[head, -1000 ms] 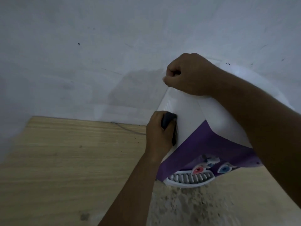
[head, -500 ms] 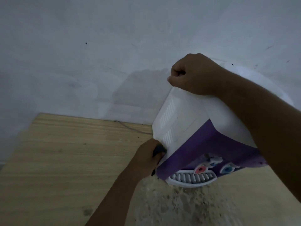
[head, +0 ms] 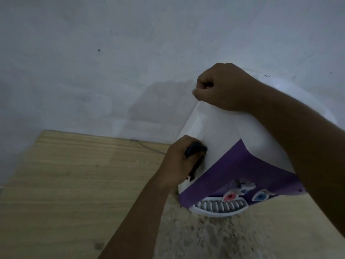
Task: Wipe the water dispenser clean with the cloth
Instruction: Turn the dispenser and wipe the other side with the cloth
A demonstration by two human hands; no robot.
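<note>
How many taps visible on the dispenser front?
2: red tap left, blue tap right, both above the drip tray on the water dispenser. The right forearm may hide more.

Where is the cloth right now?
In the head view, the dark cloth is bunched in the left hand, pressed against the white left side panel of the water dispenser, just below its vent slots.

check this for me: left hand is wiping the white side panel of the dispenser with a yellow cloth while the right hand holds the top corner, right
Not quite: the cloth is dark, nearly black, not yellow, as the head view shows. The rest stands: the left hand presses it on the dispenser's white side panel while the right hand holds the top corner.
</note>
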